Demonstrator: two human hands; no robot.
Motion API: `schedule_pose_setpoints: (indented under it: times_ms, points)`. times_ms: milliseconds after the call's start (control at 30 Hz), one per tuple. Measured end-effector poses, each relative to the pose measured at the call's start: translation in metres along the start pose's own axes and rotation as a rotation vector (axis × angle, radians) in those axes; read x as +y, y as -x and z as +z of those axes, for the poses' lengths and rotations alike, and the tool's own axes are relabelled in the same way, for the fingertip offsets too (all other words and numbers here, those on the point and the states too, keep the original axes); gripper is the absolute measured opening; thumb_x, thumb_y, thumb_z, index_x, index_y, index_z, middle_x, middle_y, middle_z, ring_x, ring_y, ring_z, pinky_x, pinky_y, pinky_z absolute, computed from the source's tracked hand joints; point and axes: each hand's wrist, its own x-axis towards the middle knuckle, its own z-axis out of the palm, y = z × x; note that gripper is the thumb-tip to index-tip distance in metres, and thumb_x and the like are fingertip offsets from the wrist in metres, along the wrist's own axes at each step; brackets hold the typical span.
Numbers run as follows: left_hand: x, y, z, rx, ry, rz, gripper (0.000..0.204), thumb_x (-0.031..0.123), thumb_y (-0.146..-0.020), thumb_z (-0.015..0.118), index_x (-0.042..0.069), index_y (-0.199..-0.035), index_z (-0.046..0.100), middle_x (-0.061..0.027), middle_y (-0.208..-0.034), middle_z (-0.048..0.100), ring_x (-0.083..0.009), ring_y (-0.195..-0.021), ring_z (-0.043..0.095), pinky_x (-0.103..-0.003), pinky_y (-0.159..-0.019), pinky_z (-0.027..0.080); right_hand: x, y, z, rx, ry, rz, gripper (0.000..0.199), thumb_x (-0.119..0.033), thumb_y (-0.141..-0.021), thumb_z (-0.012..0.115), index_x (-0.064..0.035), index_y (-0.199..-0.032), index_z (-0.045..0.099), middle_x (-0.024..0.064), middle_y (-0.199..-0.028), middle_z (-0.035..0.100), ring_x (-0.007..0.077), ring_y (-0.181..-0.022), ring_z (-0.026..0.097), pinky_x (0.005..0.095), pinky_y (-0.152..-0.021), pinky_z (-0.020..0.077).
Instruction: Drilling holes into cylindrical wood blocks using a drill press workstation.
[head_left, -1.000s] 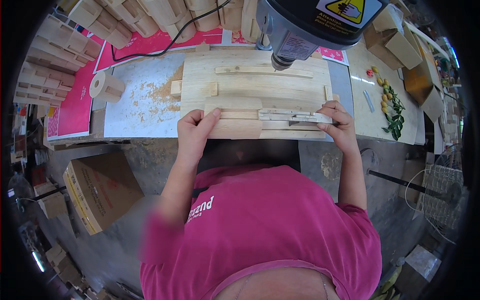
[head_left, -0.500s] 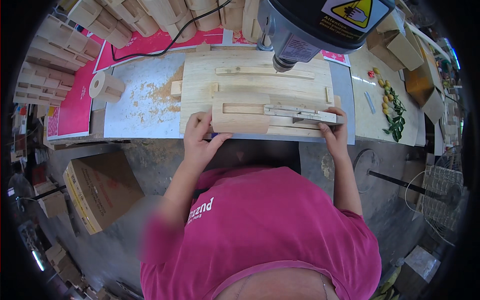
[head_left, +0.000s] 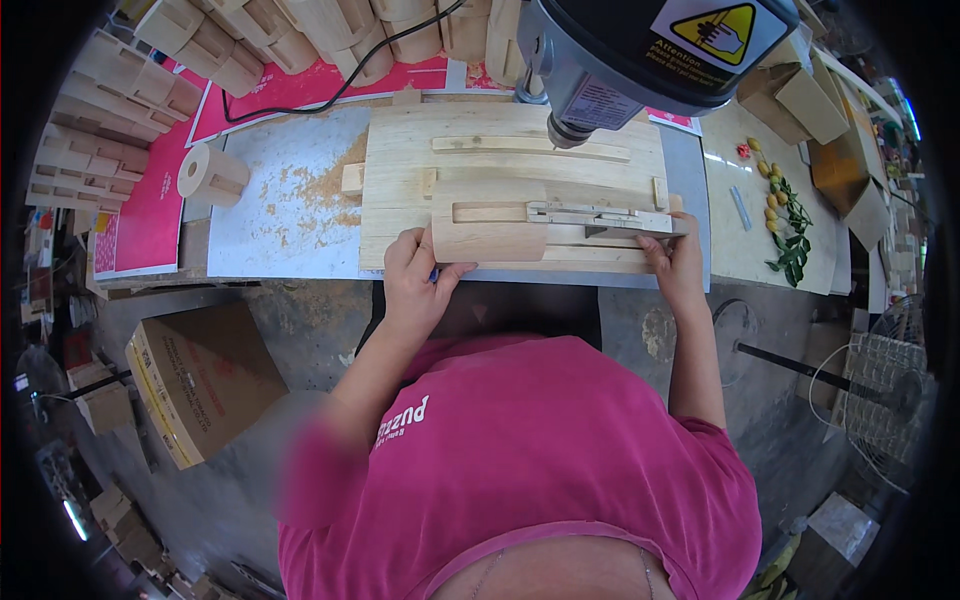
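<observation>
wood block (head_left: 488, 238) slides right across the board (head_left: 400, 140)

head view: over the past second i have shifted the wood block rightward, the metal bar (head_left: 620, 220) going with it, and brought my left thumb off its top to the near edge. i judge the work to be at positioning, the pair moving as one.

my right hand (head_left: 682, 260) pinches the bar's right end; its left end overlaps the block's slotted right end. my left hand (head_left: 416, 282) meets the block's left end, thumb apart from fingers; whether they grip it, i cannot tell. the block lies near the board's front edge, left of the drill chuck (head_left: 570, 132).

hard to make out: a small blue thing (head_left: 434, 275), mostly covered by my left hand; my right fingertips, behind the bar. the drill's body (head_left: 620, 60) is cut off above.
</observation>
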Motion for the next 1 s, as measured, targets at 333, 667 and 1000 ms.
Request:
schedule_pose_setpoints:
  times_ms: [333,667,1000]
  points:
    - [-0.003,-0.006,0.002,-0.031,-0.048,0.097,0.053,0.023,-0.069,0.071,-0.003,-0.112,0.055,-0.0139,-0.093,0.056,-0.0307,-0.082,0.052,-0.038,-0.072,0.041,-0.022,-0.011,-0.009,-0.101,0.009,0.091,0.028,-0.01,-0.078,0.068,-0.0019,-0.099,0.051,0.0126,-0.083,0.063,0.025,-0.078,0.062,0.0329,-0.07,0.0468]
    - [0.004,-0.013,0.014,-0.086,-0.126,0.147,0.057,0.027,-0.071,0.068,-0.004,-0.116,0.052,-0.0124,-0.091,0.056,-0.0275,-0.083,0.052,-0.037,-0.078,0.038,-0.019,-0.014,-0.006,-0.105,0.079,0.028,0.029,-0.015,-0.077,0.069,-0.0028,-0.094,0.049,0.0172,-0.08,0.061,0.0332,-0.075,0.06,0.0358,-0.067,0.046]
    - [0.012,-0.022,0.019,-0.085,-0.179,0.245,0.06,0.025,-0.069,0.068,-0.008,-0.116,0.05,-0.0111,-0.083,0.052,-0.0264,-0.077,0.051,-0.037,-0.074,0.038,-0.014,-0.016,-0.007,-0.114,0.132,0.002,0.036,-0.02,-0.076,0.07,-0.0023,-0.097,0.047,0.0187,-0.077,0.06,0.036,-0.074,0.06,0.0381,-0.064,0.0462]
